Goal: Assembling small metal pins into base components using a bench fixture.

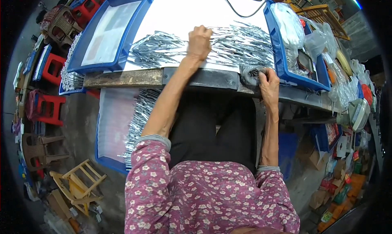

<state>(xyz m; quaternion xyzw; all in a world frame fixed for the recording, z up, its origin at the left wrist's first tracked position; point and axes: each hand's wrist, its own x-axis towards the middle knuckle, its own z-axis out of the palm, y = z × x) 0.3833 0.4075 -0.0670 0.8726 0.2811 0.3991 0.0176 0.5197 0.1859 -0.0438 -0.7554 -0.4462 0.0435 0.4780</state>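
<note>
A heap of thin shiny metal pieces (239,44) lies spread over a white sheet on the workbench (122,78). My left hand (199,42) rests fingers-down in the middle of the heap, closed around a few pieces. My right hand (268,84) is at the bench's near edge, gripping a bundle of the metal pieces (252,74) end-on. Both forearms reach up from my flowered purple sleeves.
Blue trays flank the sheet: one with a white liner (107,32) at left, one with clear bags (292,34) at right. Another blue tray (111,128) with metal pieces sits low at my left. Red stools, a wooden stool (77,185), and cluttered boxes surround the bench.
</note>
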